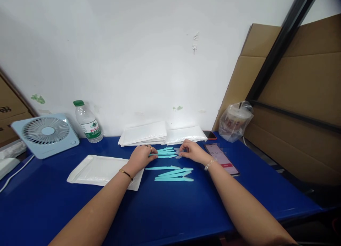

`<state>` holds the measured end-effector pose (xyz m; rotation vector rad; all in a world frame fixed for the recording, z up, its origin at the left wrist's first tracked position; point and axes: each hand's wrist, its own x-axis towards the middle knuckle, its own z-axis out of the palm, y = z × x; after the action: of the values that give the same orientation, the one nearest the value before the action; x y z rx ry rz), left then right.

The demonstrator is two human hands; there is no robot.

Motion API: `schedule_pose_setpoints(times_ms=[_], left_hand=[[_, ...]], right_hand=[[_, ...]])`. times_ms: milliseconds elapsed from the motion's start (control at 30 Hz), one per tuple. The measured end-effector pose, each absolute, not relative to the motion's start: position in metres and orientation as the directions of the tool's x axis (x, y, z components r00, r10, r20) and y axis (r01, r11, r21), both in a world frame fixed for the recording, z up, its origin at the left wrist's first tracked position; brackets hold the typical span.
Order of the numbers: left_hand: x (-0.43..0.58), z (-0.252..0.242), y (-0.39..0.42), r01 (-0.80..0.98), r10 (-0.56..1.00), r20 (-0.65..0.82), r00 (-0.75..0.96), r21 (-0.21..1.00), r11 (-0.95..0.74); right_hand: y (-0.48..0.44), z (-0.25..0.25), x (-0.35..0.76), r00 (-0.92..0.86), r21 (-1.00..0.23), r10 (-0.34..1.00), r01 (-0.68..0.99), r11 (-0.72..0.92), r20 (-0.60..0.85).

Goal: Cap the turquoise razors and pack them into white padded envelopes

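— Grip on the left hand [142, 157]?
— Thumb and fingers pinched together on the left end of a turquoise stick [166, 154]. Stick runs to the right, toward the other hand, with more turquoise sticks [165, 149] just beside it.
— Right hand [194, 152]?
— Thumb and index nearly meeting, at the right ends of those sticks. Translucent piece [178, 151] is right at the fingertips. Can't tell if it's pinched or only touched.
— OK. Table [173, 214], left to right?
— Far left: light blue fan [48, 131], tilted back. Then water bottle [90, 125], upright, green cap, near the wall. Closer in, white padded envelope [96, 171] lying flat, left forearm crossing its right part in view.
— Middle?
— Left envelope stack [142, 134] and right envelope stack [186, 134], next to each other by the wall, behind the hands. On the near side of the hands: single loose stick [161, 168], then a loose cluster [174, 175] of sticks partly overlapping.
— Right side?
— Dark phone [211, 135] with an orange edge behind the right hand. Lit phone [223, 159] face up beside the right wrist. Bagged drink cup [236, 121] upright at the back, near cardboard [247, 68].
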<state>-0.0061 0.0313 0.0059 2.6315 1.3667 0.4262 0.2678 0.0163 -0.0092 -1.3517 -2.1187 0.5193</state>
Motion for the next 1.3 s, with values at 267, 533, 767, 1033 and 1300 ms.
schedule_pose_setpoints(times_ms=[267, 533, 767, 1033, 1300], left_hand=[[0.005, 0.009, 0.009, 0.649, 0.689, 0.007, 0.725, 0.330, -0.686], [0.009, 0.006, 0.017, 0.708, 0.779, 0.072, 0.623, 0.373, -0.600], [-0.006, 0.003, 0.032, 0.764, 0.840, 0.185, 0.510, 0.350, -0.542], [0.000, 0.008, 0.018, 0.728, 0.818, 0.150, 0.555, 0.389, -0.565], [0.015, 0.007, 0.003, 0.647, 0.708, 0.024, 0.706, 0.385, -0.658]], right_hand=[[0.001, 0.002, 0.260, -0.421, -0.596, 0.877, 0.650, 0.471, 0.233], [-0.002, -0.003, 0.251, -0.517, -0.676, 0.847, 0.582, 0.452, 0.123], [0.014, -0.009, 0.264, -0.309, -0.660, 0.930, 0.660, 0.360, 0.199], [-0.009, 0.011, 0.277, -0.522, -0.590, 0.853, 0.693, 0.415, -0.014], [-0.010, 0.005, 0.259, -0.587, -0.520, 0.809, 0.680, 0.517, 0.037]])
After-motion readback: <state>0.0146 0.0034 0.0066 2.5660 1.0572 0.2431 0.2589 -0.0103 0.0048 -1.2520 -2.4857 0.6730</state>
